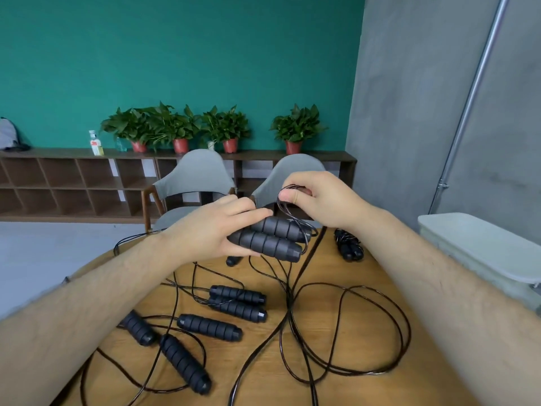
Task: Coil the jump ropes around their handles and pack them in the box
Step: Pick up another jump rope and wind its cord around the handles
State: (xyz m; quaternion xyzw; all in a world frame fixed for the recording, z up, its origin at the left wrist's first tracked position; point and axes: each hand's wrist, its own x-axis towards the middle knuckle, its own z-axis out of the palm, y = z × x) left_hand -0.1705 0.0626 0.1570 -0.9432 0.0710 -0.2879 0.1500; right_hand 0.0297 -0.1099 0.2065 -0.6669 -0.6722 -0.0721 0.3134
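**Meanwhile, mid-coil above the table**

Down at the lower left, lying loose on the wooden table (pixel 366 385): two black ribbed handles, a near-left handle (pixel 137 328) and a nearest handle (pixel 184 364), almost end to end, with thin cord trailing around both. Just right of these, a single handle (pixel 209 326). Beyond it, a resting pair (pixel 237 303) side by side and touching, with cord crossing over them.

Higher up, clear of the tabletop, gripping with the left hand (pixel 216 230): fingers curled over the top, thumb underneath, closed firmly round the held pair of handles (pixel 272 240). Side by side, with their free ends jutting out to the right of the knuckles. Half hidden under that hand, one more handle end (pixel 232 260) down on the wood.

Just right of the held pair and slightly above it, pinching with the right hand (pixel 319 197): thumb pressed against curled fingers, holding several small cord loops (pixel 292 187). Running from there down to the right-hand ends of the held pair. Hands close together.

Below, dropping to the table and sprawling in a wide loose cord (pixel 289 303) over the right half. Near the far right edge, a wound bundle (pixel 348 246), cord wrapped around its handles. Off the table at the far right, a pale grey box (pixel 480 244), well apart from both hands.
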